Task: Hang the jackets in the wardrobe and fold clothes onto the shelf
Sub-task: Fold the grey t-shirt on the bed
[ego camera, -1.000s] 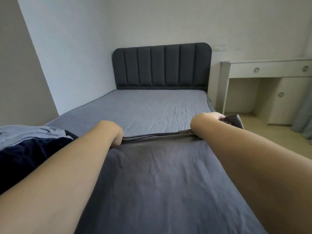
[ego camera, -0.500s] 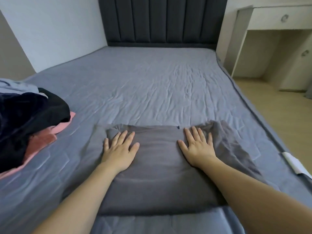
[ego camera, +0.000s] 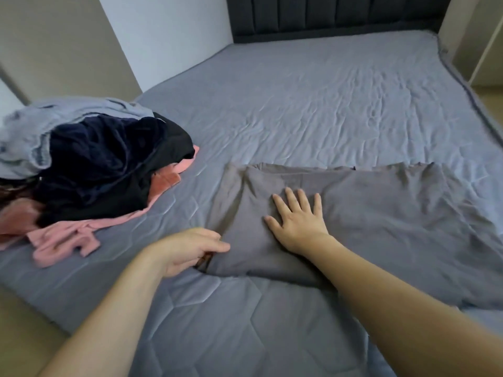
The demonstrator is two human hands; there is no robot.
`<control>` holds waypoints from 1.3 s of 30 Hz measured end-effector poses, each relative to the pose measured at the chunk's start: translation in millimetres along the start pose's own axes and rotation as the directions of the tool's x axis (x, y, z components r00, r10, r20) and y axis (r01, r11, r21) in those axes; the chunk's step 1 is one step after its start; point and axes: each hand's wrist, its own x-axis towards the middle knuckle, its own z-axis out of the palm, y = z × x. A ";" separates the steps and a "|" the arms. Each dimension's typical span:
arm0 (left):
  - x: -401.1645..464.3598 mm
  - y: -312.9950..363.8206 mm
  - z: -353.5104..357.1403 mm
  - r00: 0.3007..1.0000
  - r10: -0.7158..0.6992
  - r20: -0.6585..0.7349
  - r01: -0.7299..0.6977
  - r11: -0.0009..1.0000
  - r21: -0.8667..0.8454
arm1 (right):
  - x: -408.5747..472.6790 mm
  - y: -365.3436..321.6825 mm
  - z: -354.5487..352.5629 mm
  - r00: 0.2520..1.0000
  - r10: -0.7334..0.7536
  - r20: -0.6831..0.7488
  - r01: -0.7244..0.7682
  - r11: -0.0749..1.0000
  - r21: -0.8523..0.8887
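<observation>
- Bed (ego camera: 313, 110) w/ blue-grey quilted cover, creased
- Dark padded headboard (ego camera: 326, 14) at far end
- White wall (ego camera: 168, 36) on left
- Pale furniture (ego camera: 479, 36) at far right, partly cut off

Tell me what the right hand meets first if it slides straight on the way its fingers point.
The right hand lies flat on the dark grey garment, fingers toward the headboard. Going on, it would likely cross the garment's far edge, then only the bare blue-grey quilted bedsheet. The way looks free.

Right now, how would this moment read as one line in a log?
step: folding grey garment on bed | left hand: pinches its left edge | right hand: presses flat on it | clothes pile: waiting
</observation>
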 end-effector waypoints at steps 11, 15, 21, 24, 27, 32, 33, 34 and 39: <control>-7.4 -21.6 -21.8 0.998 0.029 -0.059 -0.030 0.999 -0.026 | -1.8 7.3 16.7 0.985 0.012 -0.170 -0.010 1.000 0.009; -5.6 -6.0 -11.1 0.999 0.024 -0.031 -0.020 0.992 0.127 | -1.2 7.1 19.1 0.985 0.020 -0.172 -0.024 1.000 -0.019; 7.3 -19.0 -7.4 0.919 -0.017 -0.393 -0.024 0.995 -0.101 | -1.7 5.9 16.1 0.991 0.029 -0.130 -0.033 0.999 -0.032; 13.2 -13.7 -3.4 0.888 0.063 -0.456 0.013 0.987 0.162 | 0.0 2.1 11.3 0.995 0.062 -0.073 -0.066 0.996 -0.055; 15.4 -8.9 6.4 0.844 0.180 -0.505 0.036 0.921 0.387 | 16.0 -9.3 2.3 0.995 0.102 0.020 -0.101 0.992 -0.077; 29.4 -20.3 13.8 0.835 0.200 -0.512 0.105 0.856 0.506 | 62.4 -26.8 -0.5 0.992 0.029 0.120 -0.010 0.988 -0.153; 32.7 -19.6 10.5 0.855 0.184 -0.484 0.081 0.876 0.475 | 73.8 -31.4 0.8 0.993 0.028 0.111 -0.010 0.988 -0.154; 35.7 -20.0 7.2 0.882 0.164 -0.442 0.042 0.906 0.421 | 85.8 -37.3 2.5 0.995 0.028 0.098 -0.013 0.989 -0.146; 38.0 -23.2 -1.1 0.984 0.061 -0.167 -0.030 0.983 0.180 | 153.3 -69.0 1.2 0.998 0.003 0.055 0.001 0.998 -0.068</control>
